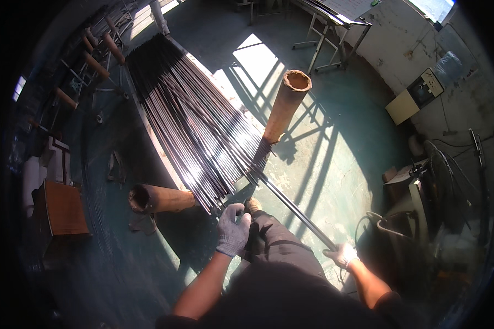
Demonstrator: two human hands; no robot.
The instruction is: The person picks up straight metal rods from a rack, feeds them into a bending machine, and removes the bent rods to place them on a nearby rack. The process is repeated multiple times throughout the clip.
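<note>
Standing on sunlit green floor [362, 164], we clasp metal rods [296, 209] in our right hand [343, 255], reaching forward-left of that grip toward the rod pile [186, 115]; our left hand [233, 231] gapes, half-curled.

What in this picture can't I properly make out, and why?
In the head view:
- Ends of the held rods at the right hand: covered by its glove.
- Far ends of the rod pile: lost in dark shadow.
- Upper part of the white board: cut off by the top edge.
</note>
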